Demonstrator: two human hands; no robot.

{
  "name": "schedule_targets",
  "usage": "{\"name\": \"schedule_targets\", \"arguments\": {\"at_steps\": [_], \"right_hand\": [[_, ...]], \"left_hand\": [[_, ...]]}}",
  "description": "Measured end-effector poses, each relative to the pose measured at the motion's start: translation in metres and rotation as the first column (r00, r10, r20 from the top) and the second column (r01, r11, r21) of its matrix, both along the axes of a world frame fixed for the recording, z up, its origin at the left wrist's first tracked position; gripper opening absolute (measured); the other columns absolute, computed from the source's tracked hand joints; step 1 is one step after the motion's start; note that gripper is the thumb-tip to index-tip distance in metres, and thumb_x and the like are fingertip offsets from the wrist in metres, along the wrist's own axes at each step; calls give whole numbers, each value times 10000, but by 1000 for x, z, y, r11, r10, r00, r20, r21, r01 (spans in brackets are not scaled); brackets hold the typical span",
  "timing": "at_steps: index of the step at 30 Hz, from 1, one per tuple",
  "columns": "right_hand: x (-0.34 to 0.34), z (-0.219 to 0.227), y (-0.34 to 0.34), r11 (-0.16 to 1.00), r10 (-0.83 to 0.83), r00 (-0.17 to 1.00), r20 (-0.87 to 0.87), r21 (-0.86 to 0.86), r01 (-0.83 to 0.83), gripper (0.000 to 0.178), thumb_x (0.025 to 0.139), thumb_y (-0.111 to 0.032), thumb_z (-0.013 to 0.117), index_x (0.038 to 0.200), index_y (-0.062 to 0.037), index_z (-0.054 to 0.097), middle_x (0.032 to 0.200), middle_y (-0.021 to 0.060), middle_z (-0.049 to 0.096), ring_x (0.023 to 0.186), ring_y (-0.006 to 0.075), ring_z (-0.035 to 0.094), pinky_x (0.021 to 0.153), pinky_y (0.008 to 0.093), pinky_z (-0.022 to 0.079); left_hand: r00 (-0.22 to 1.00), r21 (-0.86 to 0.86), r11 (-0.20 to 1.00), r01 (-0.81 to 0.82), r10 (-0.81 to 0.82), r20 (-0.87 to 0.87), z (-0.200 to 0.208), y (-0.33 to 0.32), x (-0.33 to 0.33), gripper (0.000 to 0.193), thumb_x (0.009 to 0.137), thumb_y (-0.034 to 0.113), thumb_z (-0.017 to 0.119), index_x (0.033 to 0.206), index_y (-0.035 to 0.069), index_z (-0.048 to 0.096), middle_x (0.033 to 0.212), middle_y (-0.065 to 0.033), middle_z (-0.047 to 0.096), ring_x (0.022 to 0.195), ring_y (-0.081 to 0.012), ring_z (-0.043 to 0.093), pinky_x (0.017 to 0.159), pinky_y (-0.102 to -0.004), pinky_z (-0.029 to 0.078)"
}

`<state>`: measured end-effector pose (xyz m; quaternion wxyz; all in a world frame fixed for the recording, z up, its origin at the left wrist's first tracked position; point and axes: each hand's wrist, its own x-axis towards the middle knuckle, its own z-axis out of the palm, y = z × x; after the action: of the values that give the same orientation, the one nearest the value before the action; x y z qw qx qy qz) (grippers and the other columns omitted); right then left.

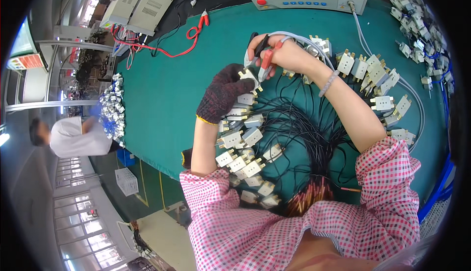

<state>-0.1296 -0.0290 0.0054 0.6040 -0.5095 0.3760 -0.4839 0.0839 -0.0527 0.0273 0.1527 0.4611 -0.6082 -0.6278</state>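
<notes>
My left hand point(222, 94), in a dark knitted glove, grips a white plug point(249, 78) with brass pins. My bare right hand point(290, 55) is closed around test clips, one with a red grip point(266, 59) and one with a black grip point(262, 47). Their metal jaws are at the plug; whether both touch its pins I cannot tell. More white plugs point(237, 163) lie in an arc around the hands. Thin black cords point(314, 143) run from them into a bundle near my lap, with reddish-copper ends point(311, 197).
A bench tester point(304, 1) with a lit yellow display stands at the back, its grey cable point(360, 33) leading right. Another instrument point(140, 6) with red leads point(184, 52) is back left. Plug piles lie at left point(112, 106) and right point(417, 25). A person point(78, 136) is at far left.
</notes>
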Motion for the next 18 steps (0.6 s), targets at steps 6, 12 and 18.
{"name": "schedule_targets", "arguments": {"at_steps": [6,12,18], "right_hand": [[12,0,7,996,34,998,-45,-75,-37,208,801,39,489,931,-31,635,869,68,619,657,130,629,549,242,547],[8,-7,1,989,63,982,-177,-118,-85,94,848,-41,573,921,-28,630,798,70,645,667,126,646,574,253,540],[9,-30,-9,999,2,930,-367,-29,-14,118,887,-122,570,922,-48,654,769,80,669,669,136,675,589,259,531]], "left_hand": [[995,-24,995,-94,93,-34,-11,-4,2,355,755,160,759,1021,-8,594,877,-80,632,725,-148,619,634,-298,526],[998,-60,996,-59,60,15,-13,-5,5,364,754,179,769,1023,11,590,890,-68,633,764,-136,613,675,-293,518],[997,-62,997,-53,55,47,-14,-6,6,404,753,211,780,1048,17,584,915,-63,636,817,-130,607,727,-297,506]]}}
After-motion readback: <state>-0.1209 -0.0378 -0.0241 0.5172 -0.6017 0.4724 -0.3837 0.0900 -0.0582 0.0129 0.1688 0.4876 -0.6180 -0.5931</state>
